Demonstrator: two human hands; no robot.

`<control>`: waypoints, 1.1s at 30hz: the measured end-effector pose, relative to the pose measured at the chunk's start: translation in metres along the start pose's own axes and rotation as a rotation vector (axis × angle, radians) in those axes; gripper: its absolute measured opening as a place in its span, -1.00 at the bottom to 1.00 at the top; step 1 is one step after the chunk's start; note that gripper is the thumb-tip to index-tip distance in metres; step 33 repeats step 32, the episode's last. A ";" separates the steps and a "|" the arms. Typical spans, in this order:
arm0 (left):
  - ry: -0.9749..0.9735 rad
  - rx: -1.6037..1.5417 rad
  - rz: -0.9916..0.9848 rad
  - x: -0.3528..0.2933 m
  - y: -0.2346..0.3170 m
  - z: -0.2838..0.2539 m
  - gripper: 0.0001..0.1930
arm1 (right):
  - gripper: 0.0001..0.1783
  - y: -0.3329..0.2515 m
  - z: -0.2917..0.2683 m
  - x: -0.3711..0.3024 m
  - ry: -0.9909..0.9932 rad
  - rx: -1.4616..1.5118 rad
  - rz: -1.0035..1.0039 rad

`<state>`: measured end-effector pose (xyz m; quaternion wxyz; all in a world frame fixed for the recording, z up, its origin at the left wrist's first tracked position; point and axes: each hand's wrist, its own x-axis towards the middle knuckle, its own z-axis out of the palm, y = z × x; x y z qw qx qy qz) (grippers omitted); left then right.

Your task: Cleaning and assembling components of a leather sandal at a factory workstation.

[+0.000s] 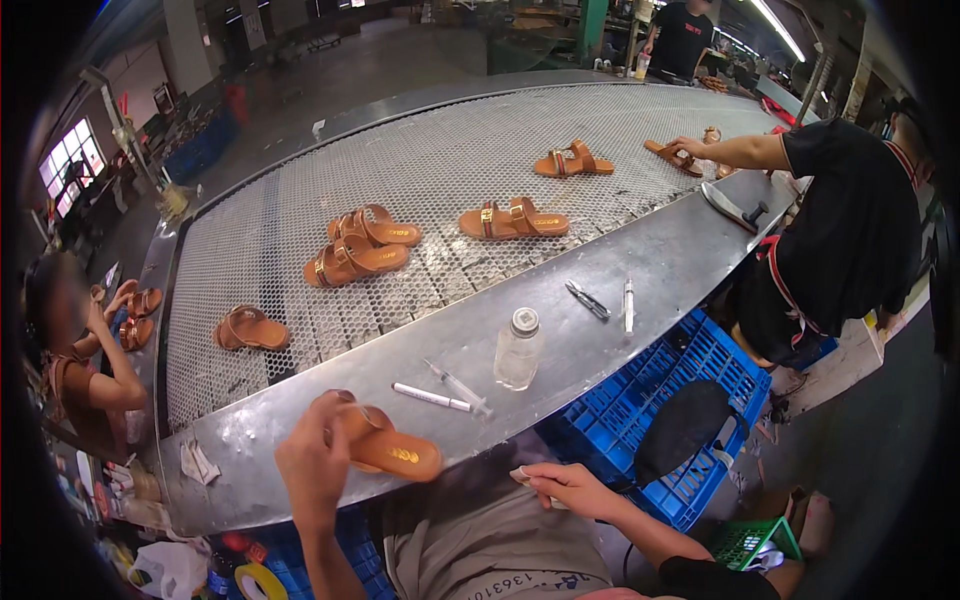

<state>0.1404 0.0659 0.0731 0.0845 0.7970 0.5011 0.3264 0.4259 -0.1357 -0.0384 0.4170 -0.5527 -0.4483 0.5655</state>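
My left hand (312, 455) grips a tan slide sandal (405, 455) by its strap end, over the metal edge of the work table. The sandal's sole points right, with its insole facing up. Above my lap, my right hand (580, 490) is closed around a small pale piece (521, 476), perhaps folded cloth; most of it is hidden by the fingers. Just beyond the sandal lie a white marker pen (430, 397) and a syringe (462, 390). A clear bottle (517, 352) with a whitish cap stands upright to their right.
Several tan sandals (356, 262) sit on the mesh conveyor (430, 320). Pliers (588, 300) and a second syringe (628, 308) lie on the metal edge (560, 270). A blue crate (690, 490) stands right of my lap. A co-worker (840, 220) at right reaches onto the conveyor; another (90, 370) sits left.
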 end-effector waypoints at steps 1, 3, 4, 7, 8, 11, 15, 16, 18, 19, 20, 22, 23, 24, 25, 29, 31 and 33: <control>0.004 0.001 0.008 0.011 -0.005 -0.003 -0.75 | -0.61 -0.002 0.000 -0.002 0.010 0.038 0.013; 0.036 0.084 -0.027 0.039 -0.018 -0.008 -0.74 | -0.61 0.000 0.000 -0.004 0.016 0.036 0.008; 0.062 0.097 0.004 0.058 -0.034 -0.006 -0.73 | -0.61 0.001 -0.002 -0.004 0.021 0.032 0.014; 0.126 0.115 -0.051 0.125 -0.059 -0.008 -0.61 | -0.61 0.002 -0.008 -0.007 0.044 0.004 -0.011; 0.127 0.118 -0.051 0.139 -0.061 -0.009 -0.61 | -0.61 0.000 -0.009 -0.011 0.042 0.005 -0.012; 0.382 -0.035 -0.080 0.159 -0.065 0.003 -0.51 | -0.60 -0.006 -0.016 -0.017 0.096 0.026 -0.001; 0.172 -0.079 0.068 0.124 -0.048 0.032 -0.63 | -0.59 -0.016 -0.021 -0.023 0.159 0.044 0.015; 0.086 -0.059 0.163 0.113 -0.047 0.043 -0.66 | -0.59 -0.018 -0.021 -0.024 0.169 0.059 -0.009; -0.013 -0.030 0.275 0.086 -0.032 0.059 -0.65 | -0.59 -0.020 -0.023 -0.023 0.187 0.051 -0.012; -0.078 -0.051 0.280 0.073 -0.027 0.062 -0.62 | -0.58 -0.020 -0.024 -0.024 0.200 0.041 -0.024; -0.075 -0.039 0.273 0.062 -0.030 0.068 -0.60 | -0.57 -0.017 -0.025 -0.024 0.210 0.039 -0.018; -0.078 -0.015 0.255 0.042 -0.037 0.081 -0.56 | -0.56 -0.012 -0.026 -0.025 0.242 0.029 -0.024; -0.080 -0.015 0.248 0.034 -0.039 0.085 -0.56 | -0.56 -0.011 -0.027 -0.024 0.265 0.017 -0.041; -0.038 0.026 0.266 0.025 -0.041 0.089 -0.56 | -0.55 -0.011 -0.027 -0.023 0.265 0.026 -0.048; 0.003 0.069 0.281 0.017 -0.045 0.095 -0.56 | -0.55 -0.015 -0.027 -0.024 0.257 0.023 -0.041; 0.058 0.105 0.344 0.007 -0.057 0.106 -0.58 | -0.57 -0.030 -0.022 -0.014 0.208 -0.064 -0.030; 0.088 0.064 0.352 0.003 -0.061 0.106 -0.61 | -0.58 -0.036 -0.019 -0.001 0.198 -0.106 -0.088; 0.047 0.022 0.372 -0.001 -0.063 0.103 -0.61 | -0.58 -0.031 -0.012 0.003 0.121 -0.109 -0.050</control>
